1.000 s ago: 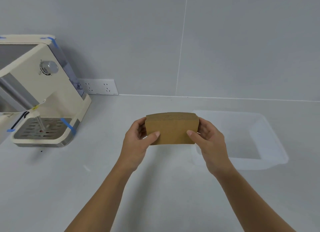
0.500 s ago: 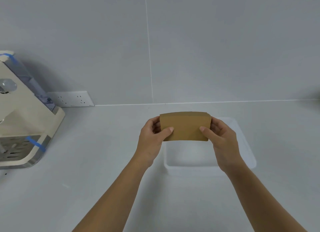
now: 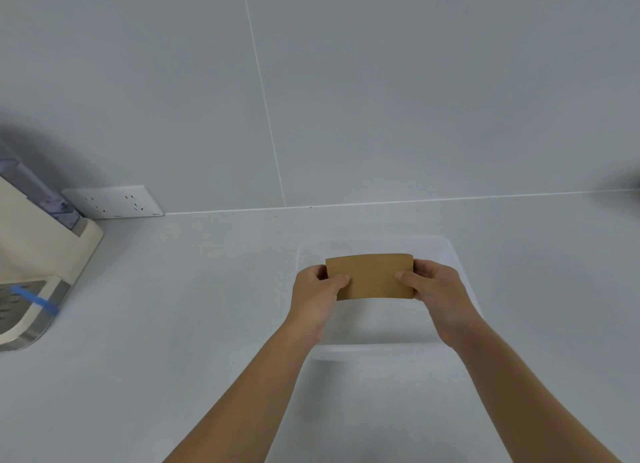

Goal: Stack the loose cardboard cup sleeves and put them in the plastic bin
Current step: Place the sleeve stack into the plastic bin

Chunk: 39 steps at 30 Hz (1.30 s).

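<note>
A flat brown stack of cardboard cup sleeves (image 3: 370, 276) is held level between both hands. My left hand (image 3: 317, 291) pinches its left end, thumb on the near face. My right hand (image 3: 434, 289) pinches its right end the same way. The stack hangs over the open translucent plastic bin (image 3: 381, 350), which sits on the white counter directly below my hands. How many sleeves are in the stack cannot be told. Nothing else shows inside the bin.
A cream coffee machine (image 3: 31, 265) with blue tape and a metal drip tray stands at the left edge. A white wall socket (image 3: 112, 202) sits behind it at counter level. A grey tiled wall rises at the back.
Both hands have carried the sleeve stack rightwards from the counter left of the bin to a spot above the bin's inside. The view has turned right, so the coffee machine slid towards the left edge.
</note>
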Motion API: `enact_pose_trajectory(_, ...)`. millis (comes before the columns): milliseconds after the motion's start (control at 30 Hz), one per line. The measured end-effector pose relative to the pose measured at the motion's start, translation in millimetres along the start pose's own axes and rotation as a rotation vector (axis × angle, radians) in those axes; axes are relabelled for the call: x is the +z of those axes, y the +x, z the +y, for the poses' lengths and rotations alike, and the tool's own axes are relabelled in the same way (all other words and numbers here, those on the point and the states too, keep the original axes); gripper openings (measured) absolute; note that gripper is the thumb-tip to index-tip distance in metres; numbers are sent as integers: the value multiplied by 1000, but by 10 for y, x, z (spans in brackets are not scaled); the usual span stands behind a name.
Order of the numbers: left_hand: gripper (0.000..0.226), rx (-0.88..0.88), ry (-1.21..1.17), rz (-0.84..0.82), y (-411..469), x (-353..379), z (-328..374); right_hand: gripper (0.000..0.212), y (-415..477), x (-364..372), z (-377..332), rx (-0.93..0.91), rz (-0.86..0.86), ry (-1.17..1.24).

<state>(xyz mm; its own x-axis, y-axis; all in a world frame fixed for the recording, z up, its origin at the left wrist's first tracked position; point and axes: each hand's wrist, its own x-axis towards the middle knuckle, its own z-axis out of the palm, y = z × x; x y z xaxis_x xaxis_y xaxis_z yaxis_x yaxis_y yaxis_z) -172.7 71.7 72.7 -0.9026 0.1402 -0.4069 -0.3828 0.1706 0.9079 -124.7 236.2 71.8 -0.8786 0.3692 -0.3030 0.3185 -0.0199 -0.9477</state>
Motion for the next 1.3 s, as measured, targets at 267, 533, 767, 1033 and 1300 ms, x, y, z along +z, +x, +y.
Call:
enact_pose_trajectory(267, 8, -82, 129, 88, 250, 175, -172, 14, 223, -28, 119, 104, -21, -174)
enact_pose_trajectory(533, 14, -120, 211, 145, 408, 251, -232, 13, 374, 31, 177, 149, -34, -297)
enact_pose_trajectory(767, 27, -154, 238, 139, 493, 264, -211, 18, 422, 61, 229, 172, -43, -373)
enact_pose_trajectory(1033, 32, -172, 246, 169, 540, 287, -192, 8, 438, 93, 242, 160, -48, -419)
enact_pose_trajectory(1300, 26, -190, 179, 158, 530, 299, -170, 30, 440, 88, 207, 166, -28, -410)
